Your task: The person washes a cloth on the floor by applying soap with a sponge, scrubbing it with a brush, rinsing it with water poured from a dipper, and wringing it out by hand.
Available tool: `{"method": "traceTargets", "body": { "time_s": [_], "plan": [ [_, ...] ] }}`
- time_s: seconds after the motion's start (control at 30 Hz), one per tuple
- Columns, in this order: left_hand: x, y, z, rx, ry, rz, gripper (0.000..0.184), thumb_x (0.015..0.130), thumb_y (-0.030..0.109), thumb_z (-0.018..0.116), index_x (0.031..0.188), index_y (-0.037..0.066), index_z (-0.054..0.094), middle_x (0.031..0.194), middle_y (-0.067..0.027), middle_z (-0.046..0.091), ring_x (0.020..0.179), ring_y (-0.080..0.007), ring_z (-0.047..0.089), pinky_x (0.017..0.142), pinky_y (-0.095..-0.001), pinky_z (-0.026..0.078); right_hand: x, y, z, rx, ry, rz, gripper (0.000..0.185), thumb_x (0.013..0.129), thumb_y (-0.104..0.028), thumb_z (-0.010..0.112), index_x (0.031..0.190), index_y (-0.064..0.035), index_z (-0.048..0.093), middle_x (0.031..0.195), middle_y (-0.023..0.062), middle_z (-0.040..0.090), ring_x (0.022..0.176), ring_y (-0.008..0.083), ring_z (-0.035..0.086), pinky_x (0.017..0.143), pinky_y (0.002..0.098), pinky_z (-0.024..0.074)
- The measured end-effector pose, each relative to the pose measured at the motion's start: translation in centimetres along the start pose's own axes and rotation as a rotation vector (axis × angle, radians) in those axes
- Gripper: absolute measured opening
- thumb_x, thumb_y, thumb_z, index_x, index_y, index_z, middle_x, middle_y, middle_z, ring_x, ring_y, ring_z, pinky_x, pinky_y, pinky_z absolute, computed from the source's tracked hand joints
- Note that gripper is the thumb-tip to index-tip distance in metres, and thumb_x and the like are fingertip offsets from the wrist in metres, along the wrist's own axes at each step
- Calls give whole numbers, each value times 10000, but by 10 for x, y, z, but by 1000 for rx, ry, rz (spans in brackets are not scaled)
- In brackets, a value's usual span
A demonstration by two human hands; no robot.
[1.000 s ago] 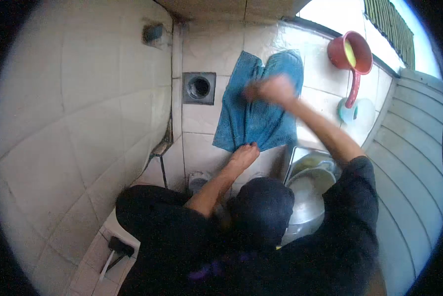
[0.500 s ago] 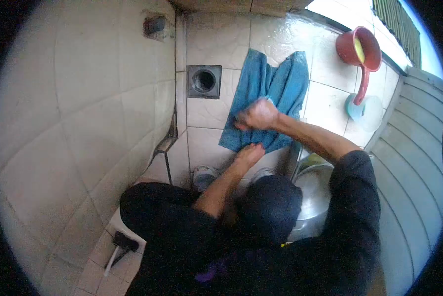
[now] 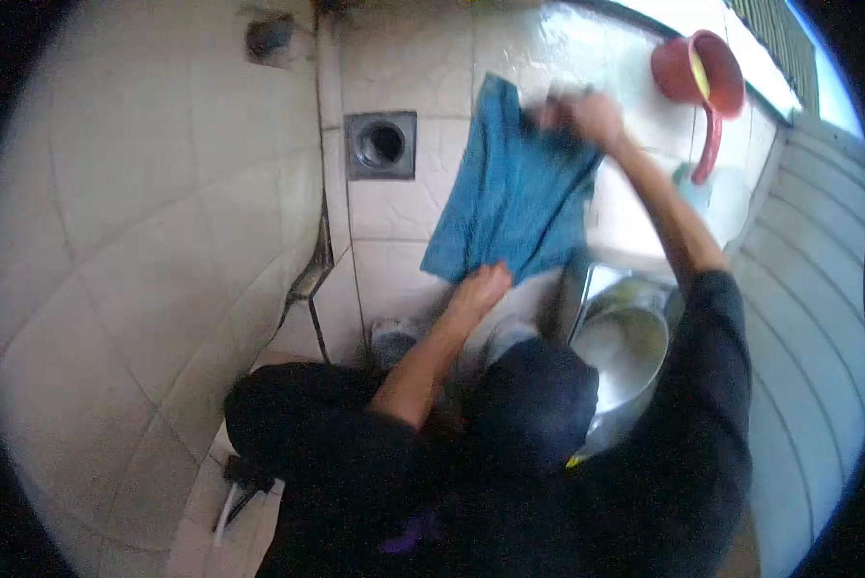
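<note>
A wet-looking blue garment (image 3: pixel 509 193) is spread on the tiled floor in front of me, its far side split by a notch. My left hand (image 3: pixel 485 282) grips its near edge with closed fingers. Over the garment's far right corner is my right hand (image 3: pixel 591 118), smeared by motion. A dark blur shows at its fingers, and I cannot make out whether it holds anything. Close to my right arm, a metal basin (image 3: pixel 621 352) stands beside my feet with pale contents.
A red dipper (image 3: pixel 678 72) with something yellowish inside lies at the upper right, its handle over a pale round object (image 3: pixel 721 197). A square floor drain (image 3: pixel 381 144) lies left of the garment. A tiled wall (image 3: pixel 162 241) bounds the left, slatted panels (image 3: pixel 798 289) the right.
My right hand has moved from the middle of the garment to its far right corner. My left hand keeps its hold on the near edge. The view has shifted slightly.
</note>
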State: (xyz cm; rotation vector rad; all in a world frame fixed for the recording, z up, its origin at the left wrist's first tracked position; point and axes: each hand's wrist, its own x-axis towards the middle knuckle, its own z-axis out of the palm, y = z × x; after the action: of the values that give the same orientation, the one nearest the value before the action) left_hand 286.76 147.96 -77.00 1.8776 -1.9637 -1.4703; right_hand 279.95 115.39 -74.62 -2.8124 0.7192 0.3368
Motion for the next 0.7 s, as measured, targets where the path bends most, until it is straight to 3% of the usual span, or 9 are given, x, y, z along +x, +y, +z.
{"method": "traceTargets", "body": {
  "time_s": [0.07,0.13,0.27,0.33,0.4,0.47,0.53,0.6,0.7],
  "plan": [
    [-6,10,-6,47,24,66,194,687,15,583,881,14,592,927,-183,554,788,-348,597,690,-435,504,17,68,-15,-127,401,105,204,841,-328,509,893,-142,575,690,134,624,565,292,620,446,403,487],
    [1,1,6,126,-45,12,208,679,22,592,887,16,588,938,-181,553,787,-350,591,688,-431,501,22,101,-30,-197,197,333,238,839,-368,523,849,-138,583,669,129,620,554,278,620,440,404,483],
    [-17,11,-15,-9,111,95,153,740,35,515,871,-6,582,923,-205,557,801,-349,600,691,-428,508,-58,-28,-15,29,49,-140,261,795,-414,562,895,-184,635,727,102,631,629,284,622,549,401,489],
    [-1,13,-16,54,77,90,156,789,61,458,834,-15,586,900,-212,570,789,-335,618,673,-410,520,-50,-13,10,-79,502,-141,275,838,-348,498,989,-145,607,855,222,616,792,297,633,641,442,496],
    [-1,5,2,150,6,49,161,803,81,453,846,-8,580,891,-198,572,794,-328,619,675,-407,523,-26,25,-9,-97,-79,210,338,849,-399,467,937,-102,603,856,230,610,781,281,635,597,430,503],
    [-17,9,7,162,298,212,165,817,89,450,857,-5,580,904,-184,574,808,-317,622,688,-396,529,-4,65,-17,-74,145,342,297,830,-443,504,893,-169,602,732,169,623,647,357,605,583,464,480],
    [4,3,10,137,21,-13,177,834,114,444,864,6,581,870,-174,582,829,-318,619,703,-407,525,-4,74,-46,-95,220,401,314,825,-444,507,900,-150,588,730,179,621,659,367,605,593,466,481],
    [-1,14,-10,136,80,23,163,804,121,500,859,6,603,869,-185,600,841,-327,618,719,-424,517,-10,60,-60,-103,262,437,332,821,-445,510,908,-131,574,727,190,618,671,376,604,603,468,482],
    [13,25,-62,135,-276,-10,181,752,94,545,867,-17,631,940,-207,596,843,-366,592,771,-430,488,-39,35,-55,96,16,415,361,824,-401,508,1051,-120,523,754,212,618,696,371,612,630,458,492]
  ]
}}
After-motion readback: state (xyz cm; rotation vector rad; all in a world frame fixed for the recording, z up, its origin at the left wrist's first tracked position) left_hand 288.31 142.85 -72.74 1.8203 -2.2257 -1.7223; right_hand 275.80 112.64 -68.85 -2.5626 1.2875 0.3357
